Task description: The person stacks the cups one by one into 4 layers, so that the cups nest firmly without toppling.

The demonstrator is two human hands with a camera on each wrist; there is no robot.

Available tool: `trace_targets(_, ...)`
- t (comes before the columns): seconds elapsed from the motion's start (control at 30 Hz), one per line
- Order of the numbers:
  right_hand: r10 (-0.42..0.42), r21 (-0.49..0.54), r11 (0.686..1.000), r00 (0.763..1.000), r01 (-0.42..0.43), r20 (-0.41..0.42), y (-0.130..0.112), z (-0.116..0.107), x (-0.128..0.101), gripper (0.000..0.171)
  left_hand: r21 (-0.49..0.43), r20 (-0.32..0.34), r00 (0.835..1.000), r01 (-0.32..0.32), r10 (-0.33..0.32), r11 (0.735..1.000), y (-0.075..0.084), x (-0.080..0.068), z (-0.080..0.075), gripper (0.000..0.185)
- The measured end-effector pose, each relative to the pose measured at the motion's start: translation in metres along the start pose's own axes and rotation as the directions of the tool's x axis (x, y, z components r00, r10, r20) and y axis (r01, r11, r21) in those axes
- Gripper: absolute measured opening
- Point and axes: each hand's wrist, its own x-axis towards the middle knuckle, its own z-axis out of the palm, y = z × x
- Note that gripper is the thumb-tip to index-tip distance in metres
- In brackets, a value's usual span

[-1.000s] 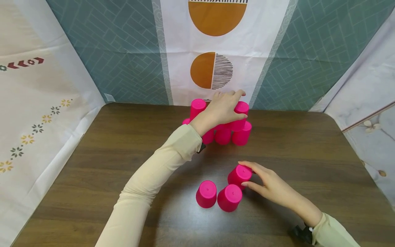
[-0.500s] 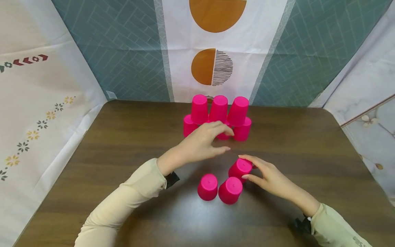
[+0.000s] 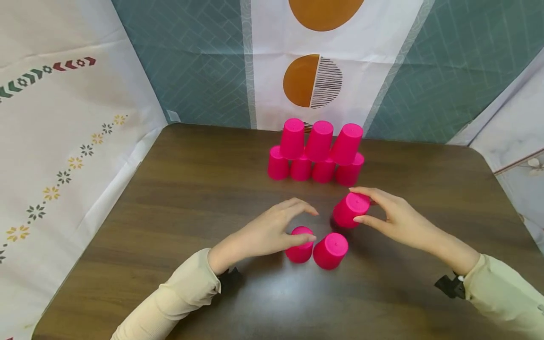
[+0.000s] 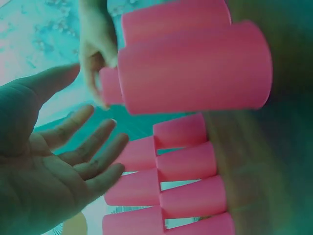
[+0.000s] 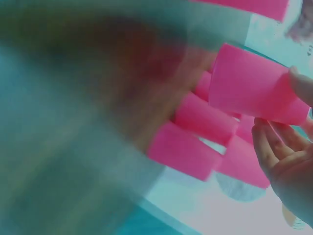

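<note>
Right hand: a tilted pink cup is pinched, seemingly lifted, at 12 o'clock of two cups.
Left hand: fingers spread, loosely arched over the left one.

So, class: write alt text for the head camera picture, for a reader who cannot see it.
A person's right hand grips a tilted pink cup lifted off a brown table, while the left hand hovers open over one of two upturned cups nearby. Behind them, against a patterned backdrop, stands a cup stack: three on four.
</note>
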Motion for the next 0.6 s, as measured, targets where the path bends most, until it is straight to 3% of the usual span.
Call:
trace_targets(0.13, -0.036, -0.048, 0.998, 0.999, 0.035, -0.013, -0.009, -0.023, 0.018, 0.071, -0.044, 0.008, 0.99, 0.139, -0.139, 0.989, -0.001, -0.014, 0.007, 0.057)
trace_targets(0.23, -0.009, -0.07, 0.998, 0.999, 0.006, -0.033, -0.018, -0.043, 0.036, 0.07, -0.038, 0.002, 0.983, 0.182, -0.182, 0.983, -0.001, -0.021, 0.013, 0.058)
trace_targets(0.37, 0.03, -0.085, 0.996, 0.998, -0.034, -0.046, -0.029, -0.069, 0.06, 0.069, -0.028, -0.006, 0.985, 0.175, -0.175, 0.984, -0.001, -0.024, 0.02, 0.055)
trace_targets(0.6, -0.013, -0.108, 0.994, 0.999, 0.008, -0.05, -0.039, -0.091, 0.106, 0.064, -0.021, -0.064, 0.986, 0.153, -0.154, 0.988, -0.008, -0.026, 0.029, 0.051)
